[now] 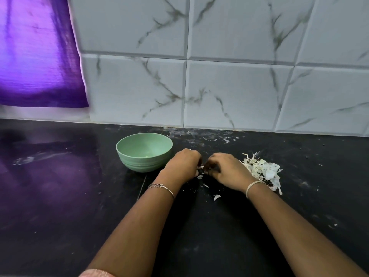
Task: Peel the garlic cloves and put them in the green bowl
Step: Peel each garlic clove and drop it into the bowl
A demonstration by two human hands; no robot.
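Both hands are down on the black countertop point(60, 196), knuckles up and nearly touching each other. The left hand point(184, 163) and right hand point(225, 168) each have their fingers curled in, pinching a small whitish garlic clove point(200, 169) right between them. Honestly, most of it is hidden by the fingers, so I can't tell how much skin is on it. The green bowl point(139, 163) sits upright just left of the left hand, close but not touching as far as I can see. There's a pale spot low inside it, but it's too small to say what it is. Right beside the right hand, on its outer side, there's a messy pile of garlic skins point(261, 169), and a few loose flakes point(217, 196) lie on the counter between the wrists. The left wrist has a thin chain bracelet point(161, 186), and the right one has a pale band point(252, 185). Behind it all is a marble-look tile wall point(229, 86), with a purple cloth point(38, 56) hanging at the far left.
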